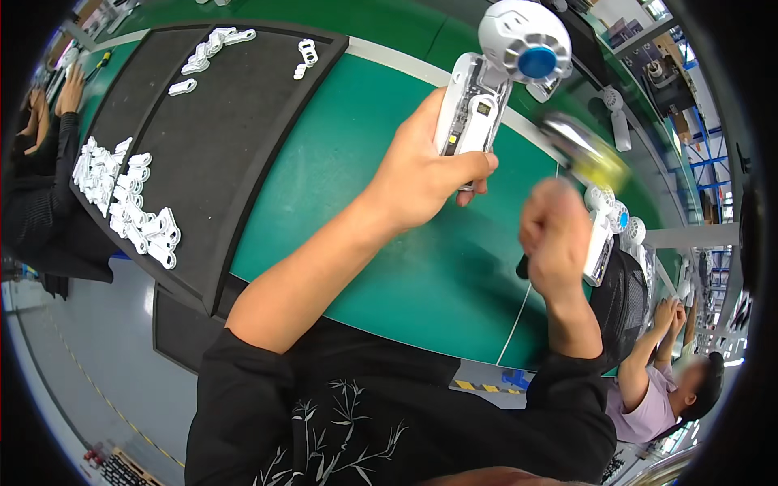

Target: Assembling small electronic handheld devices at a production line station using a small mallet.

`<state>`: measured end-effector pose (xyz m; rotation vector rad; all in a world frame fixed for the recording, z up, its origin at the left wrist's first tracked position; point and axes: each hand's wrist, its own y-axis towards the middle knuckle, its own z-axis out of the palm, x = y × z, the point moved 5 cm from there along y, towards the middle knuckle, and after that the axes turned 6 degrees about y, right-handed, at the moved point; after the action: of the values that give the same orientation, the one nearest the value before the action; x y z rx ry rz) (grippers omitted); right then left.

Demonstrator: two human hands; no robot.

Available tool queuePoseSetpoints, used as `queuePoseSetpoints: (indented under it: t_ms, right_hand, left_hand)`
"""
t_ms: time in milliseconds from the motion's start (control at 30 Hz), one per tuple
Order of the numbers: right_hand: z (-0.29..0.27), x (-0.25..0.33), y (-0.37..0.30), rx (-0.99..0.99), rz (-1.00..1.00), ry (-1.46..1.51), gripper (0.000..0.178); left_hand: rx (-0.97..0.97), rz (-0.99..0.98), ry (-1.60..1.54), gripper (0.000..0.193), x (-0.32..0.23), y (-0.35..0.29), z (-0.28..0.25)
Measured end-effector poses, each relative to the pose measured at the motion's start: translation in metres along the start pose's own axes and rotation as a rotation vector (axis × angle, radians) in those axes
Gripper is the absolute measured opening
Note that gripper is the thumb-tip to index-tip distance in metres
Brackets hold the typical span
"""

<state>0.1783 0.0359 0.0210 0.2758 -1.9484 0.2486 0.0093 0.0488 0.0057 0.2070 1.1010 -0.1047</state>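
Fingers (466,166) of the left hand (421,174) wrapped round the clear handle of a small white handheld fan (502,73), thumb along the near side, round head with blue hub tilted up and away, circuit board showing through the handle. Right hand (555,235) balled into a fist around a blurred yellow-handled tool (583,154), tip aimed toward the fan; too smeared to tell the exact kind of tool. Beneath both, a wide green workbench (365,211) crossed by thin white lines, curving with the lens. To the left on it, a large dark tray (219,154) holding heaps of small white plastic parts (126,202), with a few more scattered near its far edge (215,44). To the right, beside the right fist, a row of finished white fans (612,223) lying on another dark tray. Grey floor (97,340) with a dashed yellow stripe below the bench. Far left, another person's hands (69,89) resting on the bench edge; lower right, a seated person in a pale shirt (648,405) reaching onto the bench. Blue racking at the far right rim. Black sleeves with a pale leaf print at the bottom.
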Motion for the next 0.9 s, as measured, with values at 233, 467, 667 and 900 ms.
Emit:
queuePoseSetpoints:
  t_ms: [233, 467, 667, 900]
  right_hand:
    - [0.015, 0.032, -0.002, 0.036, -0.409, -0.276, 0.04]
    - [0.003, 0.008, 0.019, 0.015, 0.145, -0.154, 0.036]
    - [-0.002, -0.055, 0.064, -0.233, -0.33, -0.247, 0.031]
    - [-0.016, -0.082, 0.078, -0.263, -0.217, 0.078, 0.029]
  left_hand:
    - [-0.039, 0.012, -0.025, 0.038, 0.006, -0.001, 0.0]
    - [-0.168, 0.038, -0.183, 0.038, 0.007, 0.007, -0.029]
    - [-0.186, -0.017, -0.328, 0.044, -0.004, 0.011, -0.029]
    - [-0.123, 0.035, -0.31, 0.042, 0.003, 0.009, -0.04]
